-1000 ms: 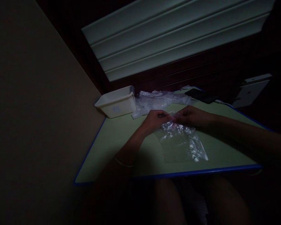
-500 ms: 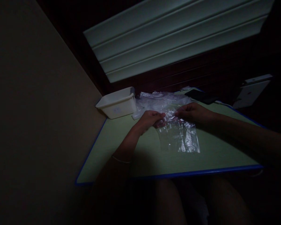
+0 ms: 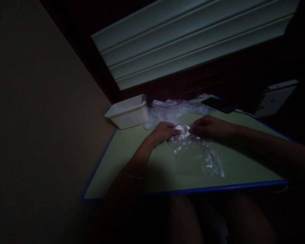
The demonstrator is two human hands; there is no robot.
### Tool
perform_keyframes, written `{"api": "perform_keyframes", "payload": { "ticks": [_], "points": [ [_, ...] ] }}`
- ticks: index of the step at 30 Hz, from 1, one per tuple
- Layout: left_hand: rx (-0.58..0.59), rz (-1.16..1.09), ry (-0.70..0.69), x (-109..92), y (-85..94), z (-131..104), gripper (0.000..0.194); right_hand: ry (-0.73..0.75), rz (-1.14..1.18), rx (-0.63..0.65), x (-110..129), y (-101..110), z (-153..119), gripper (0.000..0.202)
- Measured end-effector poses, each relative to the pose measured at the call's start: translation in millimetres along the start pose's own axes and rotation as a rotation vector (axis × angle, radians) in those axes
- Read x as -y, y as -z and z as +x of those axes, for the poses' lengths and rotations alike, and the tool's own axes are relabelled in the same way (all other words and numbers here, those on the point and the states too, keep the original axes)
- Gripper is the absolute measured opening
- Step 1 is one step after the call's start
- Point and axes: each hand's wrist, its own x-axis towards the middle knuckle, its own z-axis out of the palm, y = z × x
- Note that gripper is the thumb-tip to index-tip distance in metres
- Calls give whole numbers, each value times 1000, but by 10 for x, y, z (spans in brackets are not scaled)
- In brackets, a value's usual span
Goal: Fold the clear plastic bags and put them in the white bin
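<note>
Left hand (image 3: 165,131): nearly closed, thumb and fingers clamped on the gathered end of a clear bag (image 3: 200,159). Right hand (image 3: 207,126): fingers curled in a pinch on the same end, small gap between the 2 hands. Thin band (image 3: 132,175) on left wrist.

Dark room. Plain wall (image 3: 45,112) at left. Pale green tabletop (image 3: 127,169), blue edging. Left to right along its far side: white tub (image 3: 128,113) at the far left corner, pile of clear plastic (image 3: 167,110) just beside it, flat black item (image 3: 220,104) near the far right. Pale slats (image 3: 193,37) in a dark frame behind. White box (image 3: 276,101) tilted, past the right edge. 2 knees below the near edge.

Bag is mid-tabletop, gathered end toward the far edge, loose end toward the near edge. Long axis far-to-near, slanting slightly right.
</note>
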Motion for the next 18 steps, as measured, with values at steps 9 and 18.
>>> {"api": "perform_keyframes", "payload": {
  "ticks": [9, 18],
  "points": [
    [-56, 171, -17, 7, -35, 7, 22, 289, -537, -240, -89, 73, 33, 36],
    [-52, 285, 51, -106, 19, -100, 19, 461, -584, -52, -67, 15, -38, 18]
  ]
}}
